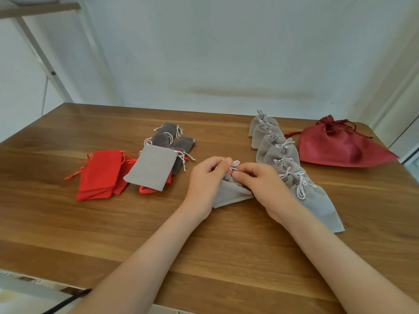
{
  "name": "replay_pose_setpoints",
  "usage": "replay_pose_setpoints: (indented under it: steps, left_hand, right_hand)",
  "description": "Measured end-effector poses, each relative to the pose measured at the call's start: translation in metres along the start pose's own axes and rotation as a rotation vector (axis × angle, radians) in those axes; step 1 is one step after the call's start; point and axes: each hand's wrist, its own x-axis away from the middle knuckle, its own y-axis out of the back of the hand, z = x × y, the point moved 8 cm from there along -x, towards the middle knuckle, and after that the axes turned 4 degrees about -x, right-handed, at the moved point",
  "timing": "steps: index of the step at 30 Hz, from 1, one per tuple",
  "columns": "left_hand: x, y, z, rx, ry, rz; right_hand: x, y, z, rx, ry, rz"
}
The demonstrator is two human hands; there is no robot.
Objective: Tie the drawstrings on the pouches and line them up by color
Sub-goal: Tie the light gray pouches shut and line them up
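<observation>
A: Where is the pouch that the person is working on?

B: The light grey pouch (229,194) lies mid-way across the wooden tabletop (204,245), just left of the near end of the row of tied grey pouches (281,152). Its neck is gathered and raised, and its bottom edge rests on the wood.

A: And the hands?

B: Both are closed on the cord. The left hand (207,179) pinches the white drawstring (235,164) between thumb and forefinger above the neck. The right hand (260,181) has its fingers curled in from the other side, nipping the same cord. The fingers hide the crossing, so whether the knot is finished cannot be told.

A: How would it handle?

B: Very light and limp, by the look of it. The cloth is matt and velvety, pleats tightly at the neck and sags flat below. Gripping the body would likely only crumple it. The better hold is probably the cord itself, close to the neck. That cord is thin, round and likely a little slick, so a loose loop might slip.

A: What of the others?

B: At the left, an untied light grey pouch (152,169) lies as a flat rectangle. It overlaps the dark grey pouches (169,134) and the bright red pouches (99,173), all with cords trailing. At the far right, beside the row, a larger dark red bag (340,148) with a slight sheen sits drawn shut.
</observation>
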Motion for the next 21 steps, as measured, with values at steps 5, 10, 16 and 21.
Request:
replay_pose_setpoints:
  steps: [5, 10, 16, 21]
  left_hand:
    - [0.001, 0.001, -0.002, -0.014, -0.014, 0.008]
    - [0.003, -0.004, -0.007, 0.167, 0.041, 0.116]
    - [0.005, -0.013, -0.006, 0.293, 0.196, 0.29]
    - [0.004, -0.008, -0.012, 0.066, 0.084, 0.334]
  right_hand:
    - [0.0, -0.001, -0.005, -0.102, -0.051, -0.005]
    - [-0.002, -0.005, -0.008, -0.268, -0.1, 0.056]
    - [-0.001, -0.005, -0.012, -0.463, -0.186, 0.107]
    - [-0.001, -0.002, -0.014, -0.468, -0.212, 0.069]
